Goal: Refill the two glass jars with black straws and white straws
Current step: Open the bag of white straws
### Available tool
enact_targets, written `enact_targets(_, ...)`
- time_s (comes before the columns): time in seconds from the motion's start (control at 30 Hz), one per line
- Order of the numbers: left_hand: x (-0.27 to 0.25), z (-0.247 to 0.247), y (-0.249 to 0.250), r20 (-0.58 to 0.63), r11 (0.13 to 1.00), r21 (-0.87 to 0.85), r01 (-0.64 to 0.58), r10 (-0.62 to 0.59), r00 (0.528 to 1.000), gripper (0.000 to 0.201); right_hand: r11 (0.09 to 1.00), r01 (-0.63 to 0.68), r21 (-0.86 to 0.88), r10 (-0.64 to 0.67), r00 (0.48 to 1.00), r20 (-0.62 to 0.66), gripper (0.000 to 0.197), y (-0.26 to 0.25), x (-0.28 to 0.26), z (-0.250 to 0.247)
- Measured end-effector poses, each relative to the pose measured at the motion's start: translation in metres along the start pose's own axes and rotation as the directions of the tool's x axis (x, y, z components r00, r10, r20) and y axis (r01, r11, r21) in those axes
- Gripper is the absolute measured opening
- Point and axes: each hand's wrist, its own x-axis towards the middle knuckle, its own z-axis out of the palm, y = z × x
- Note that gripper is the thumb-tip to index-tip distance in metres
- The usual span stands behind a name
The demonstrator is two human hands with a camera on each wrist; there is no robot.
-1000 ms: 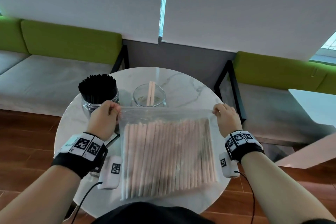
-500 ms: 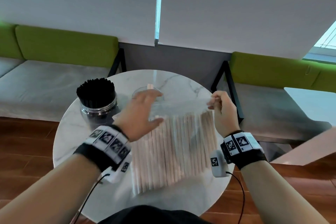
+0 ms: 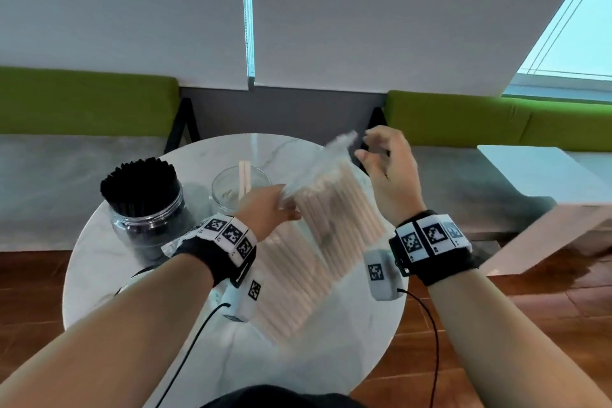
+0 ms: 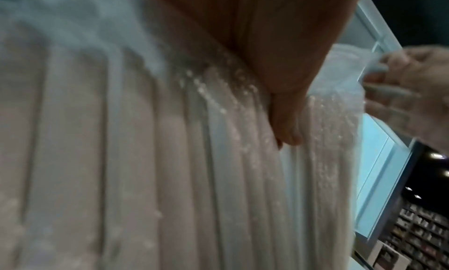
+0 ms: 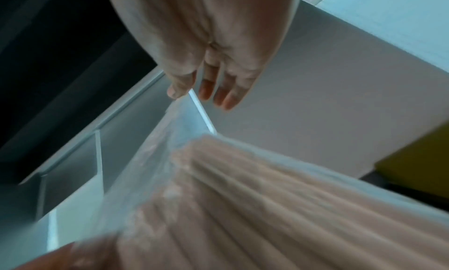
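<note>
A clear bag of white straws (image 3: 334,219) is held tilted over the round marble table (image 3: 331,358), its mouth pointing up and to the far right. My left hand (image 3: 271,209) grips the bag's upper part from the left; its thumb (image 4: 286,120) presses on the plastic. My right hand (image 3: 364,146) is at the bag's top corner, which runs between thumb and forefinger (image 5: 204,89) in a light pinch. Behind stand a glass jar (image 3: 145,215) packed with black straws (image 3: 139,182) and a second jar (image 3: 228,195) holding two white straws (image 3: 244,179).
A crumpled empty plastic bag (image 3: 174,243) lies on the table under my left wrist. Green-backed benches (image 3: 82,99) (image 3: 496,122) run along the wall behind. A white table corner (image 3: 546,172) stands at the right, with wooden floor around.
My left hand left the bag's top left corner and took hold lower on the bag. The bag turned from flat-on to edge-on. My right hand rose with the corner.
</note>
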Motion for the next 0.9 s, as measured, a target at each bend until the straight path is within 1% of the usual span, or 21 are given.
enact_targets(0.03, -0.002, -0.001, -0.008, -0.036, 0.995, -0.098, 0.008, -0.012, 0.999, 0.02, 0.999, -0.048, -0.019, 0.046, 0.996, -0.072, 0.032, 0.008, -0.006, -0.004)
enact_targets(0.07, -0.003, -0.003, -0.016, -0.062, 0.982, -0.186, 0.017, -0.029, 0.998, 0.02, 0.993, -0.118, -0.031, 0.111, 0.98, -0.164, 0.041, 0.02, -0.015, -0.009)
enact_targets(0.1, -0.004, -0.004, -0.024, -0.082, 0.964, -0.266, 0.023, -0.047, 0.996, 0.022, 0.977, -0.212, -0.009, 0.203, 0.948, -0.246, 0.054, 0.031, -0.026, -0.012)
enact_targets(0.13, -0.006, -0.006, -0.029, -0.099, 0.939, -0.343, 0.025, -0.062, 0.993, 0.025, 0.943, -0.332, 0.037, 0.328, 0.902, -0.281, 0.069, 0.043, -0.038, -0.013)
enact_targets(0.17, -0.008, -0.008, -0.032, -0.112, 0.913, -0.408, 0.019, -0.071, 0.991, 0.026, 0.886, -0.453, 0.1, 0.463, 0.85, -0.25, 0.085, 0.051, -0.048, -0.011)
enact_targets(0.2, -0.011, -0.01, -0.032, -0.126, 0.892, -0.451, 0.009, -0.074, 0.989, 0.025, 0.812, -0.566, 0.143, 0.583, 0.797, -0.156, 0.1, 0.062, -0.057, -0.007)
enact_targets(0.23, -0.012, -0.01, -0.031, -0.137, 0.88, -0.475, 0.002, -0.076, 0.988, 0.023, 0.734, -0.657, 0.175, 0.671, 0.741, -0.032, 0.108, 0.07, -0.063, -0.001)
enact_targets(0.27, -0.014, -0.01, -0.028, -0.146, 0.869, -0.494, -0.005, -0.077, 0.986, 0.02, 0.657, -0.726, 0.206, 0.727, 0.681, 0.081, 0.108, 0.073, -0.066, 0.006)
enact_targets(0.3, -0.015, -0.009, -0.027, -0.156, 0.858, -0.514, -0.011, -0.081, 0.984, 0.017, 0.599, -0.765, 0.237, 0.751, 0.639, 0.166, 0.105, 0.075, -0.066, 0.012)
enact_targets(0.33, -0.016, -0.008, -0.025, -0.161, 0.849, -0.528, -0.011, -0.088, 0.983, 0.015, 0.573, -0.772, 0.276, 0.747, 0.63, 0.212, 0.099, 0.077, -0.065, 0.015)
enact_targets(0.37, -0.017, -0.007, -0.026, -0.165, 0.844, -0.536, -0.01, -0.093, 0.982, 0.015, 0.586, -0.751, 0.303, 0.733, 0.651, 0.196, 0.091, 0.075, -0.061, 0.017)
enact_targets(0.43, -0.019, -0.01, -0.028, -0.157, 0.83, -0.557, -0.014, -0.089, 0.983, 0.027, 0.678, -0.657, 0.33, 0.669, 0.737, 0.091, 0.077, 0.067, -0.054, 0.017)
enact_targets(0.5, -0.022, -0.012, -0.03, -0.155, 0.806, -0.59, -0.039, -0.066, 0.986, 0.035, 0.788, -0.528, 0.318, 0.551, 0.834, 0.021, 0.069, 0.058, -0.047, 0.012)
enact_targets(0.57, -0.026, -0.014, -0.026, -0.159, 0.782, -0.621, -0.056, -0.056, 0.986, 0.034, 0.851, -0.413, 0.324, 0.44, 0.898, -0.013, 0.06, 0.054, -0.041, 0.007)
enact_targets(0.6, -0.028, -0.012, -0.024, -0.146, 0.769, -0.637, -0.046, -0.062, 0.987, 0.032, 0.865, -0.392, 0.313, 0.42, 0.907, -0.024, 0.058, 0.055, -0.04, 0.006)
enact_targets(0.67, -0.03, -0.007, -0.027, -0.08, 0.743, -0.669, 0.031, -0.114, 0.99, 0.035, 0.858, -0.431, 0.281, 0.445, 0.895, 0.015, 0.058, 0.063, -0.042, 0.008)
enact_targets(0.73, -0.03, 0.002, -0.037, 0.024, 0.736, -0.662, 0.141, -0.167, 0.986, 0.049, 0.817, -0.516, 0.259, 0.505, 0.856, 0.112, 0.055, 0.073, -0.05, 0.015)
enact_targets(0.77, -0.028, 0.006, -0.043, 0.054, 0.748, -0.638, 0.182, -0.192, 0.98, 0.05, 0.801, -0.548, 0.243, 0.528, 0.837, 0.145, 0.05, 0.075, -0.054, 0.018)
enact_targets(0.8, -0.029, 0.008, -0.045, 0.062, 0.75, -0.626, 0.216, -0.228, 0.972, 0.046, 0.796, -0.557, 0.236, 0.535, 0.83, 0.156, 0.044, 0.075, -0.057, 0.019)
enact_targets(0.83, -0.029, 0.009, -0.046, 0.057, 0.731, -0.639, 0.238, -0.264, 0.963, 0.042, 0.8, -0.549, 0.243, 0.529, 0.836, 0.149, 0.039, 0.072, -0.057, 0.02)
enact_targets(0.9, -0.03, 0.007, -0.047, 0.077, 0.654, -0.718, 0.238, -0.265, 0.961, 0.038, 0.813, -0.51, 0.282, 0.497, 0.859, 0.12, 0.035, 0.062, -0.054, 0.018)
